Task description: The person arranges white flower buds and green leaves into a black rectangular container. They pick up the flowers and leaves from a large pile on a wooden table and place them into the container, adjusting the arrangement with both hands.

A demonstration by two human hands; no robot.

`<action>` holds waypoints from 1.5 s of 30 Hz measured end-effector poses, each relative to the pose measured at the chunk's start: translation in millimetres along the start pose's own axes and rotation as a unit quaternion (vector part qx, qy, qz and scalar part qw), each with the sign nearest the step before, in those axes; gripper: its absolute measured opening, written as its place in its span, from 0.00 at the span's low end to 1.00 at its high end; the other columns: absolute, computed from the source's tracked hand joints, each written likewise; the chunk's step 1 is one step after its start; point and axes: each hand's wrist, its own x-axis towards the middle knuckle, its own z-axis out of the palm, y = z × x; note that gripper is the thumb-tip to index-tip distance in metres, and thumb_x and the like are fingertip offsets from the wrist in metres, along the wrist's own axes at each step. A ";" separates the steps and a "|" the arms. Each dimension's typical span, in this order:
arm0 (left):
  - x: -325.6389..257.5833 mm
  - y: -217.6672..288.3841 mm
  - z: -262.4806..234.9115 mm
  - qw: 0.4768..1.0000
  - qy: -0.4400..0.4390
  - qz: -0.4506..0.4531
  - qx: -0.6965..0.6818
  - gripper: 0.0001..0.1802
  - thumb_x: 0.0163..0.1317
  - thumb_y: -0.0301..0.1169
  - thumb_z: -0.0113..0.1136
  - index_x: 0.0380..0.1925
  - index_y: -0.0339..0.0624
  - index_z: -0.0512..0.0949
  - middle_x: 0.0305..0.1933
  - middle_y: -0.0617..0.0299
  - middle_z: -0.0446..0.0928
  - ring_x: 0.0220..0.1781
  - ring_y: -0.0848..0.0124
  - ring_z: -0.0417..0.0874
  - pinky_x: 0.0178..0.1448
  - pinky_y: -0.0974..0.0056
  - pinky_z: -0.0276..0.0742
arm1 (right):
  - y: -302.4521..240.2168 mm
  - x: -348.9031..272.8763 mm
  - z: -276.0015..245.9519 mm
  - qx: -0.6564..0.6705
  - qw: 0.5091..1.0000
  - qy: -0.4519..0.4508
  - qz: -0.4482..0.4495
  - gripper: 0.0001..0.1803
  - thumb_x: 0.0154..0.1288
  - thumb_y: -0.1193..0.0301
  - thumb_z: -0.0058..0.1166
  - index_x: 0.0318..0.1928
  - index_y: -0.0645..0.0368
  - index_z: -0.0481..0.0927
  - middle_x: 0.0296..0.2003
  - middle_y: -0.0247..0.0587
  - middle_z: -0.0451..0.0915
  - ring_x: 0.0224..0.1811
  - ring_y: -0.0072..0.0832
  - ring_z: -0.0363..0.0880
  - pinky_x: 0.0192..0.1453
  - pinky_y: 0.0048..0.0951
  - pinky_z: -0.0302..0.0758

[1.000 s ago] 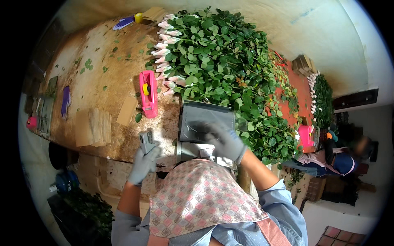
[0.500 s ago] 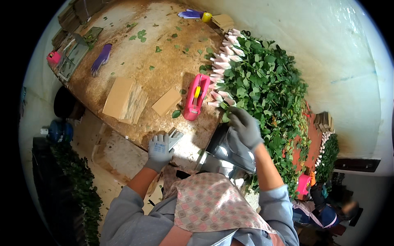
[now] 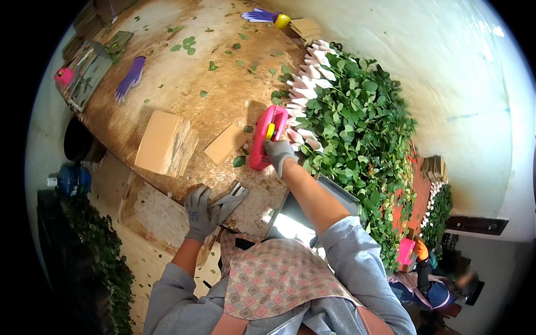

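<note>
My left hand (image 3: pixel 201 216), in a grey glove, is at the table's near edge. Its fingers are curled, with the thumb side against a silver plier-shaped stapler (image 3: pixel 237 195); the grip is partly hidden. My right hand (image 3: pixel 279 154), gloved likewise, closes on the near right side of a pink tape dispenser (image 3: pixel 261 146) with a yellow core. Its fingertips are partly out of sight there. Just beyond stands a row of rose bunches, their heads in pale pink wraps (image 3: pixel 301 89) and their leafy stems (image 3: pixel 357 117) stretching right.
A cardboard stack (image 3: pixel 159 142) and a loose cardboard piece (image 3: pixel 224 143) lie left of the dispenser. Purple gloves (image 3: pixel 130 79) and scattered leaves rest on the brown table (image 3: pixel 184 84). A grey metal box edge (image 3: pixel 338 195) sits below my right forearm. Another person (image 3: pixel 432 290) works at lower right.
My right hand has moved left from the leafy stems to the tape dispenser. My left hand has shifted slightly left and down, with its fingers more curled beside the stapler.
</note>
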 end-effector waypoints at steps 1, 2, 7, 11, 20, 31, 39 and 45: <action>-1.5 -2.1 5.2 1.000 0.001 0.004 0.011 0.29 0.64 0.44 0.61 0.62 0.42 0.73 0.64 0.49 0.72 0.67 0.47 0.70 0.71 0.43 0.60 | 7.4 7.3 6.6 -0.005 0.999 -0.001 -0.047 0.28 0.66 0.50 0.61 0.44 0.67 0.88 0.40 0.62 0.87 0.48 0.53 0.88 0.52 0.45 0.81; -2.4 -3.4 9.0 1.000 0.002 0.009 0.022 0.29 0.63 0.45 0.60 0.61 0.43 0.73 0.64 0.49 0.72 0.66 0.47 0.70 0.71 0.43 0.60 | 11.7 7.3 7.9 0.019 0.999 0.017 -0.019 0.28 0.66 0.50 0.61 0.45 0.67 0.88 0.40 0.63 0.87 0.47 0.53 0.88 0.51 0.45 0.81; -8.8 -9.3 10.0 0.999 -0.004 0.021 0.046 0.28 0.64 0.46 0.59 0.60 0.43 0.75 0.66 0.50 0.72 0.69 0.46 0.69 0.73 0.42 0.59 | -30.2 -64.9 -24.6 0.130 0.987 0.093 -0.014 0.26 0.73 0.53 0.57 0.44 0.70 0.86 0.33 0.60 0.86 0.39 0.48 0.87 0.46 0.44 0.79; -10.3 -14.0 15.0 0.998 -0.003 0.034 0.046 0.31 0.65 0.52 0.57 0.60 0.44 0.75 0.67 0.51 0.72 0.69 0.48 0.68 0.72 0.43 0.59 | 6.6 -91.0 -14.5 0.121 0.972 0.128 -0.159 0.23 0.75 0.58 0.57 0.44 0.73 0.85 0.30 0.50 0.85 0.34 0.35 0.84 0.43 0.36 0.78; -6.6 -12.2 17.9 0.997 -0.001 0.051 0.056 0.32 0.68 0.56 0.52 0.61 0.44 0.74 0.66 0.50 0.72 0.70 0.48 0.68 0.73 0.42 0.58 | 41.8 -86.9 71.5 0.500 0.820 -0.253 0.116 0.13 0.77 0.65 0.53 0.38 0.63 0.80 0.30 0.36 0.80 0.30 0.24 0.78 0.34 0.27 0.77; -7.1 -7.5 21.7 0.997 -0.018 0.037 0.067 0.29 0.65 0.48 0.55 0.56 0.36 0.77 0.65 0.45 0.74 0.70 0.43 0.69 0.75 0.38 0.58 | 89.5 -219.0 -94.0 0.415 0.898 -0.059 -0.136 0.07 0.80 0.70 0.52 0.47 0.58 0.81 0.29 0.28 0.78 0.29 0.17 0.73 0.33 0.22 0.73; -9.6 -10.3 21.3 0.995 -0.032 0.041 0.090 0.28 0.65 0.45 0.57 0.57 0.36 0.77 0.67 0.46 0.72 0.71 0.45 0.67 0.75 0.39 0.57 | 191.5 -215.1 -125.2 0.072 0.994 0.039 0.074 0.25 0.75 0.54 0.56 0.56 0.63 0.84 0.40 0.52 0.89 0.40 0.40 0.88 0.47 0.41 0.81; -9.2 -10.7 19.3 0.996 -0.034 0.043 0.075 0.26 0.65 0.42 0.59 0.58 0.36 0.77 0.68 0.46 0.72 0.71 0.44 0.67 0.75 0.39 0.57 | 185.9 -263.5 -188.7 -0.181 0.976 -0.080 0.090 0.24 0.70 0.47 0.55 0.52 0.50 0.88 0.43 0.52 0.88 0.45 0.48 0.88 0.53 0.44 0.81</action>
